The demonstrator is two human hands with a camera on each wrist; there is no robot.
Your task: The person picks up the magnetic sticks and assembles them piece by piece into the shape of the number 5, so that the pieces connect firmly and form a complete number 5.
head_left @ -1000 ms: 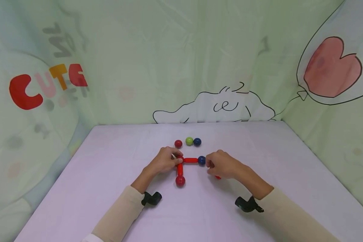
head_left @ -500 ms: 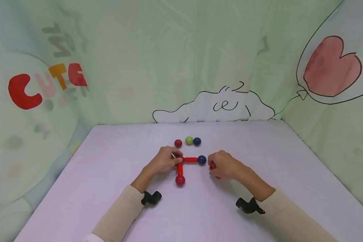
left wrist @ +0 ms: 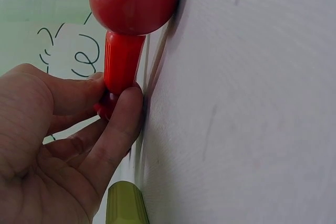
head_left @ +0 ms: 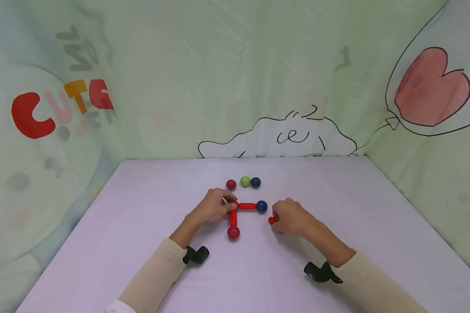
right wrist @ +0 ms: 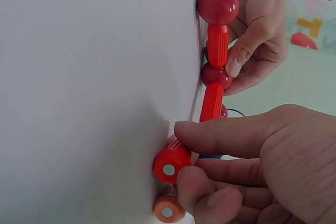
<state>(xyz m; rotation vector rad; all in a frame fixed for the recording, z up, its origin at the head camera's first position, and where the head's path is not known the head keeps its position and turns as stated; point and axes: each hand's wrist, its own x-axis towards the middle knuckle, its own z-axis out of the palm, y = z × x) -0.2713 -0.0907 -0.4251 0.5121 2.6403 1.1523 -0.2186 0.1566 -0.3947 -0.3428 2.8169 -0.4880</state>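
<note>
My left hand (head_left: 213, 206) pinches the red ball (right wrist: 216, 76) at the corner of an L made of sticks and balls. One red stick (left wrist: 123, 61) runs towards me to a larger red ball (head_left: 233, 232). Another red stick (head_left: 247, 206) runs right to a dark blue ball (head_left: 261, 206). To the right of that ball, my right hand (head_left: 293, 217) pinches a short red stick (right wrist: 172, 163) between thumb and fingers, low over the table. Its end shows a pale round disc. An orange-red end (right wrist: 169, 209) with a similar disc shows beside it, partly hidden by my fingers.
Behind the L, a red ball (head_left: 231, 184), a lime green ball (head_left: 245, 181) and a dark blue ball (head_left: 256, 182) rest on the pale table (head_left: 172, 278). A green stick end (left wrist: 126, 203) shows below my left hand. Printed curtains enclose the table.
My right hand has drawn back from the blue ball, to the right and slightly towards me, with the red stick in its fingers. My left hand stays at the corner ball.
</note>
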